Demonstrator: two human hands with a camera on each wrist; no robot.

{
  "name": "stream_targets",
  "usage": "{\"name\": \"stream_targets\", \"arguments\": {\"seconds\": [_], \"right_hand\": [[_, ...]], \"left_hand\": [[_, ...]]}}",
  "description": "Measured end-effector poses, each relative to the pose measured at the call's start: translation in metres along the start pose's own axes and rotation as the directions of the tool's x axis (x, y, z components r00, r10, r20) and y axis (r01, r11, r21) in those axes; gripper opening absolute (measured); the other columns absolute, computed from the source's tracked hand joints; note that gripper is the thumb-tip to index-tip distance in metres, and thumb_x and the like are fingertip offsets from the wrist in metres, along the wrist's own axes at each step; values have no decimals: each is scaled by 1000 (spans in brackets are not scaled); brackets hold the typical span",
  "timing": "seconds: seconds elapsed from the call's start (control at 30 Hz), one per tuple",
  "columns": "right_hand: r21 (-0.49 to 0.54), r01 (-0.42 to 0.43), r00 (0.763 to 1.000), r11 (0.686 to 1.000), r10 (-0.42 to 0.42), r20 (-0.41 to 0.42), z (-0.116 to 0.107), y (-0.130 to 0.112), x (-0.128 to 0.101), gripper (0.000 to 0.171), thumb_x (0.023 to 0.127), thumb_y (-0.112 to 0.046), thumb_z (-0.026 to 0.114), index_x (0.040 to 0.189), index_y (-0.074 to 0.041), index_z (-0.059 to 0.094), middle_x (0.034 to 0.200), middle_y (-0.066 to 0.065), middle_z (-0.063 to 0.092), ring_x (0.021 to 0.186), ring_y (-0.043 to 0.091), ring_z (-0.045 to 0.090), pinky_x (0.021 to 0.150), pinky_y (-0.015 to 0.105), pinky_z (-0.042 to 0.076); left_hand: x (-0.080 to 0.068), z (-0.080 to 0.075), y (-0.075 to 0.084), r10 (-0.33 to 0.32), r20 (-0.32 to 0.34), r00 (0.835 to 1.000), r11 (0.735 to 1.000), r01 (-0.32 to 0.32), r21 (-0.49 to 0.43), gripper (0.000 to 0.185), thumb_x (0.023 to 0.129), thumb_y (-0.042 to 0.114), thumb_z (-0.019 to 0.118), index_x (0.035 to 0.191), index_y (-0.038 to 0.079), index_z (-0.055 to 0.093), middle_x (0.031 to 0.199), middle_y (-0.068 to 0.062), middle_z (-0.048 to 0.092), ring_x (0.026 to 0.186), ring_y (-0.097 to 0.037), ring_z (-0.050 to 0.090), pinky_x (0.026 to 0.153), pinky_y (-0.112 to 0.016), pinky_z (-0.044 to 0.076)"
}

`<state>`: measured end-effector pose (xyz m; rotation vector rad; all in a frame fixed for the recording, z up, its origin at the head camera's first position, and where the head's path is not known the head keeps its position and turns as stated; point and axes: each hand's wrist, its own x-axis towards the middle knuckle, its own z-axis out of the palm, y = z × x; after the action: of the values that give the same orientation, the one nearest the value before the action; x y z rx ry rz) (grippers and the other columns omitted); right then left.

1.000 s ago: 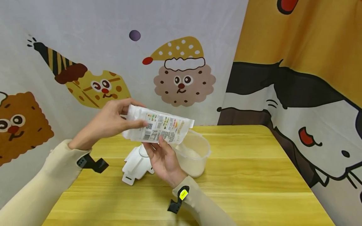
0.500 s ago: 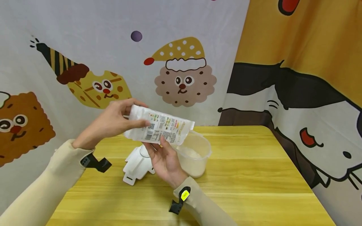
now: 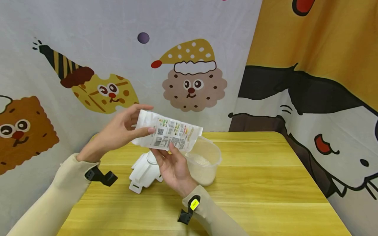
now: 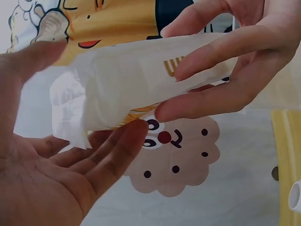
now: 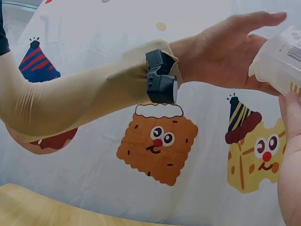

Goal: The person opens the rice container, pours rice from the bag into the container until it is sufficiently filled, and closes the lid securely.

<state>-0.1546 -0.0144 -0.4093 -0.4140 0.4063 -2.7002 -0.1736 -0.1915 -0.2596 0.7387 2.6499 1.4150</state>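
A white printed pouch (image 3: pixel 169 131) is held tilted in the air, its right end lower and above the rim of a clear plastic container (image 3: pixel 211 150). White grains (image 3: pixel 200 160) lie inside that container. My right hand (image 3: pixel 177 170) grips the pouch from below, thumb on the printed face and fingers on the far side. My left hand (image 3: pixel 118 131) is around the pouch's left end. In the left wrist view its thumb stands apart from the pouch (image 4: pixel 113 87) and its loosely straight fingers (image 4: pixel 113 160) lie beneath it. A white lid (image 3: pixel 146 172) lies left of the container, partly hidden by my right hand.
A yellow wood-grain table (image 3: pixel 260 183) carries the container and lid. Behind it hangs a white curtain (image 3: pixel 195 19) with cartoon biscuits, and a cat-print curtain (image 3: pixel 339 137) stands along the right side. Each wrist wears a black camera (image 3: pixel 100 176).
My left hand has loosened, its index finger lifting off the pouch's upper edge and drawing slightly left of it. The pouch stays tilted in my right hand's grip. The view has shifted a little.
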Motion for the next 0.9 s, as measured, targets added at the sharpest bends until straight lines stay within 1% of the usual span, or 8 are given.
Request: {"name": "stream_targets", "arguments": {"seconds": [0.07, 0.17, 0.27, 0.4, 0.5, 0.63, 0.73, 0.9], "right_hand": [[3, -4, 1000, 1000, 4, 2, -1, 0, 0, 38, 106, -24, 57, 143, -23, 50, 141, 5, 58, 129, 20, 62, 114, 27, 43], [5, -10, 1000, 1000, 10, 2, -1, 1, -1, 38, 107, -24, 55, 144, -22, 49, 142, 4, 58, 131, 19, 61, 115, 27, 41], [2, -8, 1000, 1000, 8, -5, -2, 0, -2, 39, 108, -25, 53, 146, -22, 48, 143, 4, 57, 133, 19, 60, 116, 27, 41], [5, -7, 1000, 1000, 7, -21, -3, -2, -3, 38, 108, -26, 53, 145, -21, 48, 142, 3, 56, 133, 17, 59, 116, 26, 40], [8, -15, 999, 1000, 16, -29, -3, -3, -4, 35, 108, -27, 53, 142, -21, 49, 140, 2, 57, 131, 16, 60, 115, 25, 41], [10, -21, 999, 1000, 21, -28, -3, -4, -5, 35, 108, -28, 52, 142, -20, 49, 141, 3, 56, 129, 17, 61, 114, 26, 42], [22, -19, 1000, 1000, 19, -20, -3, -5, -5, 38, 108, -28, 52, 145, -20, 48, 143, 5, 56, 129, 20, 62, 115, 27, 42], [24, -49, 999, 999, 49, -12, -4, -9, -8, 40, 108, -30, 52, 146, -18, 47, 142, 7, 55, 127, 22, 63, 117, 27, 40]], "left_hand": [[-2, 2, -5, 31, 5, 999, 997, -31, -72, 65, 98, 16, 71, 155, 18, 40, 133, -11, 63, 114, -18, 66, 87, -30, 59], [-5, 5, -14, 95, 25, 995, 977, -88, -192, 73, 96, 5, 70, 158, 17, 34, 140, -12, 56, 116, -17, 65, 85, -32, 61], [-7, 9, -22, 169, 37, 985, 941, -150, -302, 86, 92, -4, 71, 162, 18, 26, 150, -14, 47, 124, -17, 61, 89, -33, 60], [-8, 17, -32, 242, 26, 970, 897, -214, -388, 106, 83, -13, 75, 165, 22, 17, 164, -18, 32, 138, -16, 50, 99, -31, 56], [-8, 23, -36, 270, 12, 963, 878, -241, -414, 115, 78, -17, 76, 165, 24, 13, 169, -16, 25, 143, -16, 46, 100, -31, 55], [-7, 29, -40, 301, -13, 954, 862, -278, -423, 118, 77, -19, 77, 165, 24, 12, 169, -11, 26, 146, -17, 43, 100, -32, 56], [-5, 32, -41, 310, -35, 950, 860, -295, -417, 115, 77, -19, 77, 165, 22, 16, 168, -9, 29, 147, -18, 43, 101, -30, 55], [1, 33, -41, 301, -51, 952, 864, -295, -409, 110, 75, -20, 79, 163, 18, 24, 165, -10, 37, 143, -19, 47, 101, -29, 54]]}}
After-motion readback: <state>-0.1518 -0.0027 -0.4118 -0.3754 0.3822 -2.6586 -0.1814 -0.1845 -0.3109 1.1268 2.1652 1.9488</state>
